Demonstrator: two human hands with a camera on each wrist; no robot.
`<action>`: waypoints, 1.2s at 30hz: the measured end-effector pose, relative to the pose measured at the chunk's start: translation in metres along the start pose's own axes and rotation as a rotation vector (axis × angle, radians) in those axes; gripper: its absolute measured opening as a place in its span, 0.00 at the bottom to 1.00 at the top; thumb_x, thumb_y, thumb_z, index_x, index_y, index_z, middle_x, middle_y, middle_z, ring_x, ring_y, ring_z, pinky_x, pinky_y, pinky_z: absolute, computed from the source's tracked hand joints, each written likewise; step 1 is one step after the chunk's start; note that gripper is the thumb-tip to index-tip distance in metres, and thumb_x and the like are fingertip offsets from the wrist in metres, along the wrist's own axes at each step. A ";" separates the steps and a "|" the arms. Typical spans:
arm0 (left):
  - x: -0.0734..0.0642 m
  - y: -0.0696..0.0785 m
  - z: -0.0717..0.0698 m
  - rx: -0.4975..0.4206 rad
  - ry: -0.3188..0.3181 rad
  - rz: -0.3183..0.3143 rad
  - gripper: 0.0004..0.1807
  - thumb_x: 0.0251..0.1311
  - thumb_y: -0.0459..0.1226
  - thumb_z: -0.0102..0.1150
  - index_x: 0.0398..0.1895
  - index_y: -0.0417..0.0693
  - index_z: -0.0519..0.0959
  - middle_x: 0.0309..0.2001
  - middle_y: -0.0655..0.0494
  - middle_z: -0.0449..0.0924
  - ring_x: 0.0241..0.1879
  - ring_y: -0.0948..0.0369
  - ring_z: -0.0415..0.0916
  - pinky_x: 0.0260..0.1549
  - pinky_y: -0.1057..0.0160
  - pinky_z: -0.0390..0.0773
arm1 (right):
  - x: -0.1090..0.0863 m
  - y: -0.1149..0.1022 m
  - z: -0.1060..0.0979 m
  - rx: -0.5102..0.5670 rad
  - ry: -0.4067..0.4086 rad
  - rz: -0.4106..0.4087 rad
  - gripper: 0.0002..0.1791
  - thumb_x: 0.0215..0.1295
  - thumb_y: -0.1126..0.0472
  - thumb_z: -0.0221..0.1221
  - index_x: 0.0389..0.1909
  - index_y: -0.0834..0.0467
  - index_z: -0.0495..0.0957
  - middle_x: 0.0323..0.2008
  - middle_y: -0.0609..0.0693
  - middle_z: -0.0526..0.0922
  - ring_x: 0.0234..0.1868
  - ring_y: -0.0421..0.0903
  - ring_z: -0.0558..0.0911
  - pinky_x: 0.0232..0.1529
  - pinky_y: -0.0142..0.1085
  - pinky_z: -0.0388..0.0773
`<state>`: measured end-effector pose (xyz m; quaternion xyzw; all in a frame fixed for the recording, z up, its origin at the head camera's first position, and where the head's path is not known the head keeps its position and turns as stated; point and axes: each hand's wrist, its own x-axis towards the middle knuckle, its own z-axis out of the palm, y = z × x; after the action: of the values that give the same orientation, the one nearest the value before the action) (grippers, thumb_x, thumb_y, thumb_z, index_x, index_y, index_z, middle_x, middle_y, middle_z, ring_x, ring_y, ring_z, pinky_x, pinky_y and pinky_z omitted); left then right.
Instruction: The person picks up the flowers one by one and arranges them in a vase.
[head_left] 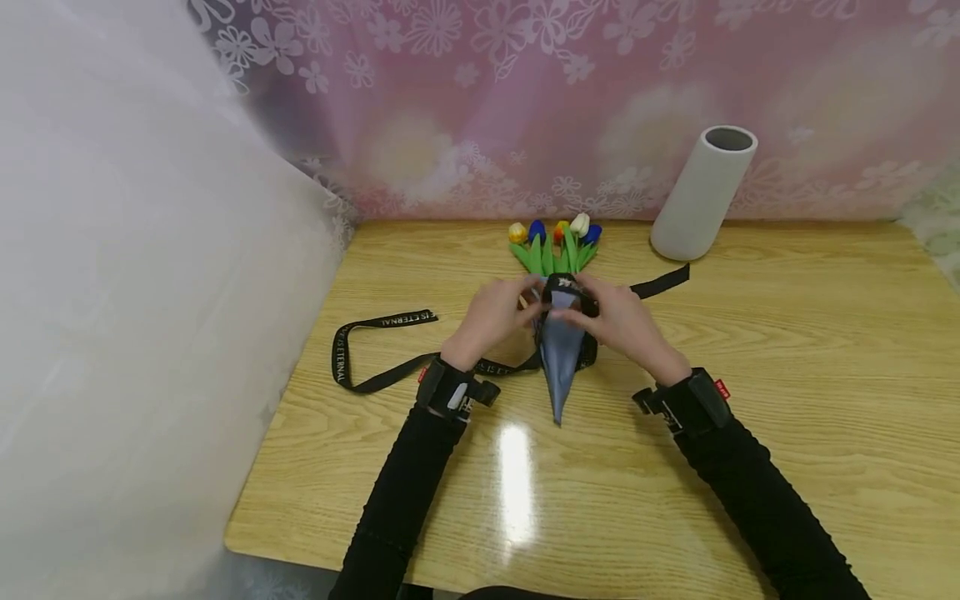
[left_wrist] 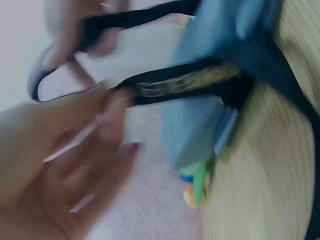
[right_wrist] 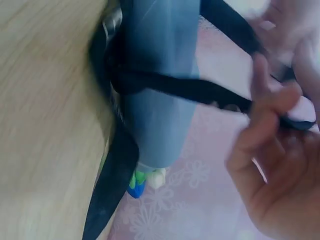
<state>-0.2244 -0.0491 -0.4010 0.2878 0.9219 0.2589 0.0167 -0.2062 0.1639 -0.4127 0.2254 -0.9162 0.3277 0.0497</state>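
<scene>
A small bouquet of artificial tulips [head_left: 558, 250] lies on the table in a blue-grey cone wrapper [head_left: 561, 358]. Round the wrapper runs a black ribbon [head_left: 341, 358] with pale lettering, both its ends trailing out over the table. My left hand [head_left: 495, 312] pinches a raised stretch of the ribbon [left_wrist: 175, 82] above the wrapper. Opposite it, my right hand [head_left: 622, 321] holds another stretch of the ribbon [right_wrist: 195, 90] between its fingers. The raised ribbon forms a loop between both hands. Both wrist views are blurred, and the wrapper's underside is hidden.
A tall white vase [head_left: 701, 196] stands at the back right of the wooden table [head_left: 787, 400]. Behind the table hangs a pink flowered curtain [head_left: 510, 108]. White sheeting [head_left: 135, 292] hangs along the left side.
</scene>
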 end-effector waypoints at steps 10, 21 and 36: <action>0.000 0.012 -0.006 -0.130 0.083 0.079 0.23 0.64 0.46 0.69 0.58 0.48 0.79 0.42 0.55 0.85 0.35 0.62 0.82 0.35 0.67 0.79 | -0.003 -0.002 -0.004 0.066 0.168 -0.033 0.08 0.68 0.63 0.66 0.42 0.64 0.85 0.13 0.54 0.77 0.11 0.41 0.72 0.18 0.34 0.68; 0.000 0.005 0.002 0.088 -0.108 -0.014 0.11 0.69 0.46 0.63 0.43 0.49 0.84 0.40 0.54 0.88 0.33 0.61 0.84 0.31 0.67 0.79 | -0.003 -0.004 -0.010 0.224 0.213 0.016 0.21 0.71 0.52 0.64 0.60 0.56 0.80 0.16 0.56 0.79 0.10 0.42 0.73 0.14 0.33 0.67; -0.001 0.012 -0.005 0.000 0.122 0.029 0.21 0.66 0.41 0.68 0.61 0.51 0.79 0.40 0.53 0.85 0.32 0.61 0.79 0.28 0.66 0.74 | -0.003 -0.005 -0.007 0.209 0.190 0.039 0.09 0.71 0.66 0.62 0.47 0.65 0.84 0.21 0.56 0.84 0.13 0.48 0.78 0.15 0.31 0.70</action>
<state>-0.2180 -0.0438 -0.3915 0.2848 0.9169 0.2763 -0.0435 -0.2013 0.1658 -0.4050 0.1797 -0.8724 0.4420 0.1060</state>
